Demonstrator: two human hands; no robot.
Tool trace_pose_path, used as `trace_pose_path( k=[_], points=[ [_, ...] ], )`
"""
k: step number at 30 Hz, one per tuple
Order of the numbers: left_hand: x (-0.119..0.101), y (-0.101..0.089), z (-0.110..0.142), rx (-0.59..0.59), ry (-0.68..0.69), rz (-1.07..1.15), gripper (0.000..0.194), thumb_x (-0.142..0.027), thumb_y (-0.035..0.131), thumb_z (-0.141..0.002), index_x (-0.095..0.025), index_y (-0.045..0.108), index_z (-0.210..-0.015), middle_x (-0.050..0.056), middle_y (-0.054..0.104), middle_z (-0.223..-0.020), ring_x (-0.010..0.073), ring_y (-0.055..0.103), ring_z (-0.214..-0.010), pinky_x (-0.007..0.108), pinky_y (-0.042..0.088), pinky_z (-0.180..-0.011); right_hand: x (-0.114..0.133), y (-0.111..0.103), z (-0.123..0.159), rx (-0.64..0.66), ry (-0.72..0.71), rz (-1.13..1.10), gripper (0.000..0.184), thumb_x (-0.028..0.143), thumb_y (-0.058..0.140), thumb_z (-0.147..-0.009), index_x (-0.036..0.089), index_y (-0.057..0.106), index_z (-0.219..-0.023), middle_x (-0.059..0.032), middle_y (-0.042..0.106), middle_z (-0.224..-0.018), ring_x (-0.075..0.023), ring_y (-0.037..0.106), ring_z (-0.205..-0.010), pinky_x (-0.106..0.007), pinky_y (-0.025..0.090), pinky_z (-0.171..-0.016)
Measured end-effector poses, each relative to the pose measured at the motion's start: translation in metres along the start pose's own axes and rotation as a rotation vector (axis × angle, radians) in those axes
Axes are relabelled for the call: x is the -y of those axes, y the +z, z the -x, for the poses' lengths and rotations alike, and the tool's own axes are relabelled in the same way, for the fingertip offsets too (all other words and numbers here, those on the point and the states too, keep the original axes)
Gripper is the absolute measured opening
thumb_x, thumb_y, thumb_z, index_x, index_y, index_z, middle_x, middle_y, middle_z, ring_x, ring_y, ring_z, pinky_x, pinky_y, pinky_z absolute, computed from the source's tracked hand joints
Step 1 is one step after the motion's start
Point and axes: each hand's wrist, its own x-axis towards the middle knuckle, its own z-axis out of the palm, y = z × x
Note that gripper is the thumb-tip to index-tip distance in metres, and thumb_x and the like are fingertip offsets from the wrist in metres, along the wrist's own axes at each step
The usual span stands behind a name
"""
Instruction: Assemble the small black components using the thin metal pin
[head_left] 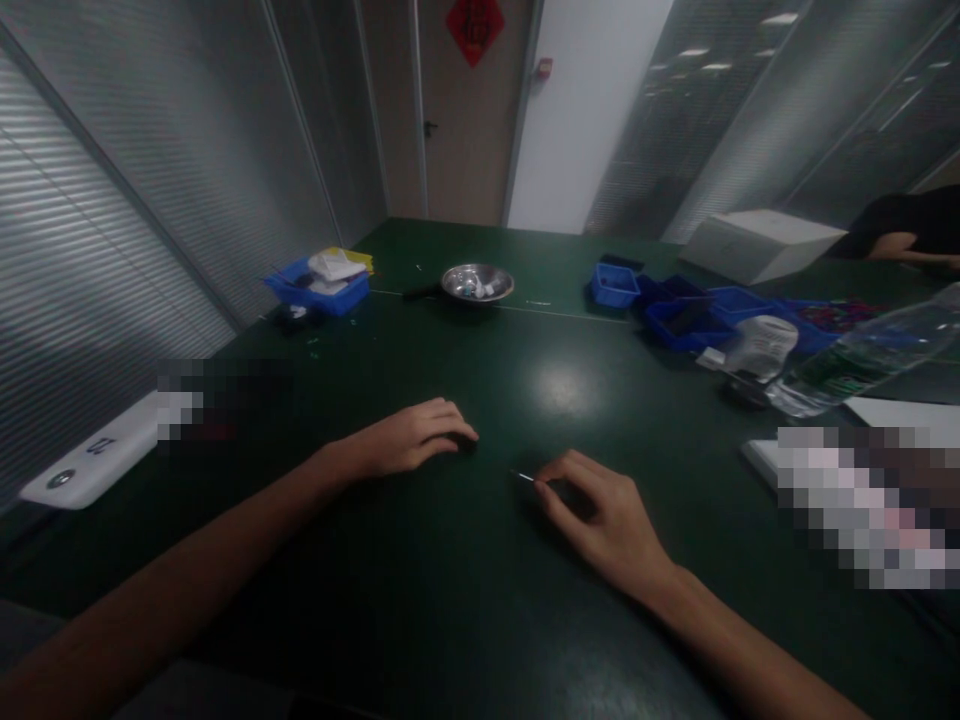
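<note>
My right hand (600,510) is over the green table (450,580), thumb and forefinger pinched together on a small thin shiny piece (526,477). The piece points left from the fingertips; its exact kind is too small to tell. My left hand (420,435) rests low over the table to the left, palm down. Its fingers are loosely bent and apart from the thumb, with nothing seen in them. A gap of bare tabletop lies between the two hands.
A metal pan (478,285) with small items stands farther back. Blue bins (322,290) are at the left, more blue trays (686,315) at the right. A plastic bottle (862,355) and a white box (757,245) are also right. A person's arm (900,245) shows at the far right.
</note>
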Motion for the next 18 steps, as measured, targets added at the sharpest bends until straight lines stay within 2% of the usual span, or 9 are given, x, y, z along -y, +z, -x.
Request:
trace_pose_path(
  k=[2,7,9,11,13,14,16,18],
  points=[
    [0.031,-0.016,0.009,-0.100,-0.108,-0.050,0.032,-0.024,0.050,-0.105,-0.027,0.063,-0.134,0.007,0.061,-0.129,0.0219,0.057,-0.118,0.038,0.047,-0.102,0.000,-0.001,0.000,0.002,0.013,-0.005,0.019,0.032,0.054,-0.102,0.020,0.068,-0.097,-0.0045,0.068,-0.091,-0.0161,0.065,-0.074,-0.026,0.051,-0.062],
    [0.104,-0.050,0.048,-0.442,-0.382,-0.315,0.030,-0.025,0.047,-0.105,-0.023,0.064,-0.129,0.008,0.061,-0.125,0.0237,0.058,-0.117,0.042,0.046,-0.105,0.000,-0.001,0.001,0.009,0.009,-0.008,0.019,0.032,0.055,-0.101,0.019,0.069,-0.097,-0.0044,0.068,-0.090,-0.0154,0.065,-0.072,-0.025,0.051,-0.059],
    [0.122,-0.058,0.063,-0.544,-0.491,-0.398,0.028,-0.023,0.050,-0.102,-0.020,0.065,-0.125,0.010,0.063,-0.121,0.0247,0.060,-0.114,0.043,0.046,-0.104,0.000,-0.001,0.002,0.006,0.002,-0.003,0.019,0.032,0.055,-0.101,0.019,0.069,-0.097,-0.0041,0.068,-0.090,-0.0154,0.066,-0.072,-0.025,0.051,-0.061],
    [0.129,-0.065,0.068,-0.605,-0.596,-0.452,0.027,-0.023,0.054,-0.099,-0.017,0.066,-0.123,0.012,0.064,-0.118,0.0258,0.060,-0.111,0.044,0.047,-0.103,0.000,-0.001,0.002,0.000,0.004,-0.002,0.019,0.032,0.055,-0.101,0.020,0.069,-0.096,-0.0040,0.068,-0.090,-0.0153,0.066,-0.072,-0.025,0.051,-0.061],
    [0.118,-0.075,0.061,-0.664,-0.657,-0.486,0.027,-0.025,0.060,-0.096,-0.016,0.067,-0.121,0.013,0.064,-0.117,0.0274,0.060,-0.109,0.047,0.047,-0.104,0.000,-0.001,0.001,-0.003,0.007,-0.002,0.020,0.032,0.054,-0.101,0.020,0.069,-0.096,-0.0039,0.068,-0.090,-0.0154,0.066,-0.072,-0.025,0.051,-0.061],
    [0.104,-0.080,0.054,-0.702,-0.657,-0.485,0.028,-0.026,0.063,-0.094,-0.016,0.067,-0.120,0.013,0.065,-0.118,0.0279,0.059,-0.109,0.048,0.047,-0.104,0.000,-0.001,0.001,-0.002,0.002,-0.001,0.020,0.032,0.054,-0.101,0.020,0.069,-0.097,-0.0039,0.068,-0.090,-0.0155,0.066,-0.073,-0.026,0.051,-0.062],
    [0.061,-0.083,0.039,-0.774,-0.570,-0.409,0.028,-0.032,0.064,-0.095,-0.019,0.069,-0.119,0.011,0.066,-0.121,0.0271,0.060,-0.108,0.048,0.048,-0.102,0.001,-0.001,0.000,-0.005,-0.006,0.012,0.020,0.033,0.055,-0.101,0.021,0.069,-0.096,-0.0036,0.069,-0.089,-0.0158,0.066,-0.072,-0.026,0.052,-0.062],
    [0.000,-0.069,0.035,-0.732,-0.419,-0.168,0.032,-0.037,0.055,-0.101,-0.023,0.067,-0.127,0.009,0.067,-0.122,0.0249,0.063,-0.106,0.043,0.053,-0.095,0.002,-0.001,-0.001,-0.006,-0.011,0.016,0.021,0.034,0.054,-0.102,0.021,0.069,-0.096,-0.0037,0.069,-0.088,-0.0162,0.067,-0.072,-0.026,0.052,-0.062]
  ],
)
